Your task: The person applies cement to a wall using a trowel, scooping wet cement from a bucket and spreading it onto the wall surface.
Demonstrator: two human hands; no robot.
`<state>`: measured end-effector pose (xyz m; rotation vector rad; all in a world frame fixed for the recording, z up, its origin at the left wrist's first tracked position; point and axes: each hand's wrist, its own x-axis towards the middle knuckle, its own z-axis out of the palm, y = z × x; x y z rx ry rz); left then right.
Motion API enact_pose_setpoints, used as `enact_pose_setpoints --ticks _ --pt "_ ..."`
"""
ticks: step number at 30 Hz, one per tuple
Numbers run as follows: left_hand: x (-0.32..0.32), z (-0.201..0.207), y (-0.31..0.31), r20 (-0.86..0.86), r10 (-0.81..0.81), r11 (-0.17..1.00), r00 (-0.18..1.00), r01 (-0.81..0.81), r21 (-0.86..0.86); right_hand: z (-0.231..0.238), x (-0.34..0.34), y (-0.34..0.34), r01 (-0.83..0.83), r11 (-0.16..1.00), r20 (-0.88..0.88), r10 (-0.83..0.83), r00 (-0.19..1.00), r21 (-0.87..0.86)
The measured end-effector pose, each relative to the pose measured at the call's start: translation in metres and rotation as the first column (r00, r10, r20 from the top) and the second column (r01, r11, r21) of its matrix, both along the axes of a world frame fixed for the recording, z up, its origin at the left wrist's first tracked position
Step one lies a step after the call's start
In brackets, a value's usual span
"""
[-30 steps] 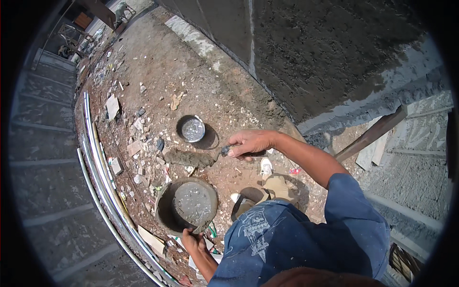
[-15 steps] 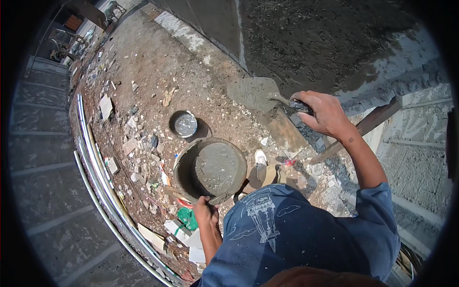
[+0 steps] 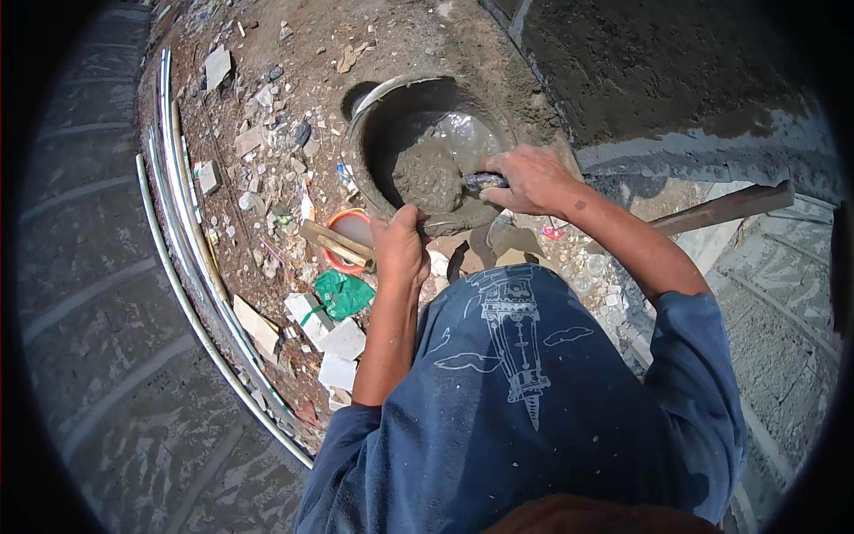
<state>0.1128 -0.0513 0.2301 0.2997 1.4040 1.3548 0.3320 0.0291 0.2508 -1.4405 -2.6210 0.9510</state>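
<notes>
A dark round bucket (image 3: 358, 153) holds grey wet mortar (image 3: 427, 173), with a shiny wet patch toward its far right side. It looks tilted toward me. My left hand (image 3: 400, 245) is closed on the bucket's near rim. In my right hand (image 3: 534, 181), over the bucket's near right side, is the handle of a trowel (image 3: 485, 181). The trowel's blade cannot be made out against the mortar. Close to my left hand, a wooden strip (image 3: 336, 242) lies across an orange-rimmed basin (image 3: 356, 221).
A wall with dark wet render (image 3: 667, 80) rises at the right, near a slanting wooden beam (image 3: 721, 209). Long pipes (image 3: 178, 222) run along the left. Rubble, white tile pieces (image 3: 342, 340) and a green plastic bag (image 3: 345, 294) litter the ground.
My right hand has brought the trowel from beside the wall down into the bucket. The bucket, in my left hand, appears raised and tilted. It now hides the small pail.
</notes>
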Motion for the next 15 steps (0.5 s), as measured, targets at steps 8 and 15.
enact_pose_setpoints --ticks 8,15 --pt "-0.071 -0.016 -0.042 -0.032 0.216 0.911 0.976 -0.213 -0.353 -0.028 -0.044 0.021 -0.060 0.979 -0.233 0.014 0.972 -0.194" --pt "-0.073 -0.039 -0.059 -0.273 0.240 0.757 0.932 -0.355 -0.548 -0.155 0.058 0.138 -0.295 0.493 -0.547 -0.513 0.662 -0.819"
